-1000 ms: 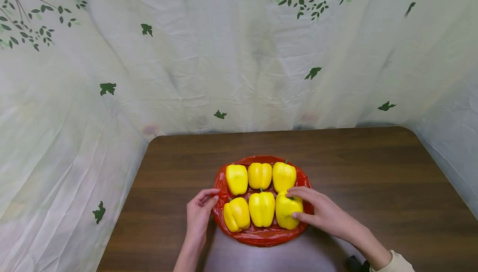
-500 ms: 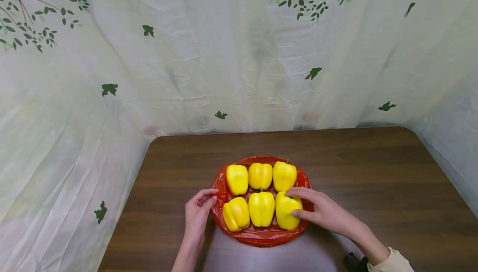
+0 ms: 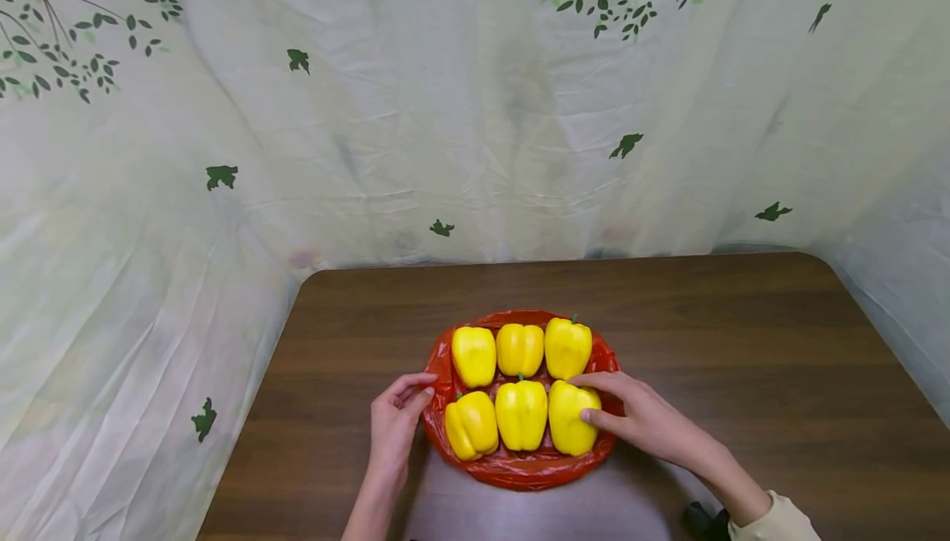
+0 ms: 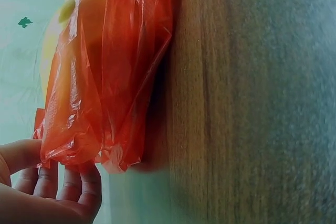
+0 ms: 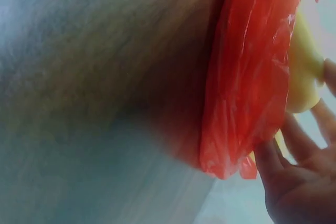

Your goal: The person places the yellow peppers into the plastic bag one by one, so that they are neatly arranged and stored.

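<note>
Yellow bell peppers lie in two rows of three on a round thing covered in red plastic bag film (image 3: 519,475), in the head view. My right hand (image 3: 653,417) holds the front-right bell pepper (image 3: 570,425), thumb on its near side and fingers at its top. In the right wrist view, that hand (image 5: 302,177) has its fingers around a yellow pepper (image 5: 303,72) beside the red film. At the left rim, my left hand (image 3: 393,421) pinches the red film. The left wrist view shows its thumb in front of the film (image 4: 73,140) and the fingers behind.
The brown wooden table (image 3: 727,335) extends around the red-covered thing. A pale cloth (image 3: 475,112) with leaf prints hangs behind and at the sides. A dark object (image 3: 701,520) sits by the right wrist.
The front-right bell pepper has turned slightly and shifted a little left under my right hand. My left hand stays at the left rim. The head view has shifted slightly.
</note>
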`<state>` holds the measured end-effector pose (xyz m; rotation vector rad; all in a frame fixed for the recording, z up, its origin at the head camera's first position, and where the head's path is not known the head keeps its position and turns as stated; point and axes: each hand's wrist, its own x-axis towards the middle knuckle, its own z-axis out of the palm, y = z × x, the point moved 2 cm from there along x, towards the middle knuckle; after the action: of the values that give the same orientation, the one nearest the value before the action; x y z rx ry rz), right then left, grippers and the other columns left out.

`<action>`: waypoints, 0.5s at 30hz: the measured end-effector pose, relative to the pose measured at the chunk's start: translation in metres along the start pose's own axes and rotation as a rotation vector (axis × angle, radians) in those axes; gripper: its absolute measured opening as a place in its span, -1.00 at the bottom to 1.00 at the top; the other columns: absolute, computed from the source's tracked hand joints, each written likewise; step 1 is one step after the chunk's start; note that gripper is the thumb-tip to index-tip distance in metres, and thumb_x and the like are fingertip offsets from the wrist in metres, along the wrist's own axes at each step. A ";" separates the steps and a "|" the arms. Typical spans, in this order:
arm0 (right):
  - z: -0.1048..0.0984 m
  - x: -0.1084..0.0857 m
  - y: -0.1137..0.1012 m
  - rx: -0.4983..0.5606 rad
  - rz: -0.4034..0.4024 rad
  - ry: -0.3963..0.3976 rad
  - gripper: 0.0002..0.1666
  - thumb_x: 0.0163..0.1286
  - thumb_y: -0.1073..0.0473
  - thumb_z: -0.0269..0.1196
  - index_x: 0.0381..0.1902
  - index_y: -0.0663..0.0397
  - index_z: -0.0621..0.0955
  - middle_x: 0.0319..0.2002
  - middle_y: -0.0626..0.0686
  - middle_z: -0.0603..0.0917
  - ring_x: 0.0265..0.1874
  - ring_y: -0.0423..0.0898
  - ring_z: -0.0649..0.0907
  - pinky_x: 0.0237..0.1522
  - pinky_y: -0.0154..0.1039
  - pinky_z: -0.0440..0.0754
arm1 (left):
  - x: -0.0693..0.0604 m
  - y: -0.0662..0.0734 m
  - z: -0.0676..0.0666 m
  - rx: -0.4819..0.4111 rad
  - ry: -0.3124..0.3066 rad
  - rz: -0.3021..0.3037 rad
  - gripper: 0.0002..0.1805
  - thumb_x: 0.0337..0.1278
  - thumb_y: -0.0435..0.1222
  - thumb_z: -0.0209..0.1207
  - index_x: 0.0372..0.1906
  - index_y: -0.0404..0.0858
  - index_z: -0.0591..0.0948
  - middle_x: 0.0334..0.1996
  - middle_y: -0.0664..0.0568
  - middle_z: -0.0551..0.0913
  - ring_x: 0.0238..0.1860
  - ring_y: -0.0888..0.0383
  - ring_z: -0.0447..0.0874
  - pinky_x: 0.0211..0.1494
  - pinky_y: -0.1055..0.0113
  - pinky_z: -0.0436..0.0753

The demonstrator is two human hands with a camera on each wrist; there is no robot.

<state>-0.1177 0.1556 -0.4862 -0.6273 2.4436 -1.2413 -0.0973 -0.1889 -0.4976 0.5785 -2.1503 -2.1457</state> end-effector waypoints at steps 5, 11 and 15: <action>0.002 0.000 -0.001 -0.040 -0.030 0.108 -0.48 0.27 -0.18 0.34 0.17 -0.29 0.57 0.13 -0.23 0.55 0.08 -0.12 0.52 0.11 0.02 0.55 | 0.000 0.000 -0.001 0.000 0.005 -0.004 -0.77 0.24 -0.44 0.19 -0.03 -0.35 0.68 -0.11 -0.13 0.68 -0.18 0.05 0.63 -0.09 0.37 0.64; 0.005 -0.003 -0.006 -0.115 -0.077 0.140 -0.47 0.21 -0.14 0.40 0.14 -0.30 0.58 0.17 -0.16 0.51 0.14 -0.06 0.48 0.12 0.09 0.53 | 0.001 -0.001 -0.004 0.019 0.017 -0.009 -0.79 0.22 -0.46 0.19 -0.06 -0.34 0.68 -0.11 -0.14 0.68 -0.16 0.01 0.64 -0.07 0.34 0.65; 0.009 -0.004 -0.007 -0.128 -0.072 0.103 -0.42 0.20 -0.12 0.42 0.18 -0.31 0.55 0.18 -0.09 0.52 0.14 0.00 0.48 0.11 0.18 0.51 | 0.001 -0.001 -0.006 0.025 0.015 -0.006 -0.79 0.22 -0.47 0.17 -0.07 -0.33 0.68 -0.10 -0.14 0.67 -0.14 0.00 0.64 -0.07 0.35 0.65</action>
<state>-0.1081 0.1476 -0.4849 -0.7084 2.6238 -1.1781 -0.0963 -0.1954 -0.4990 0.6009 -2.1735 -2.1137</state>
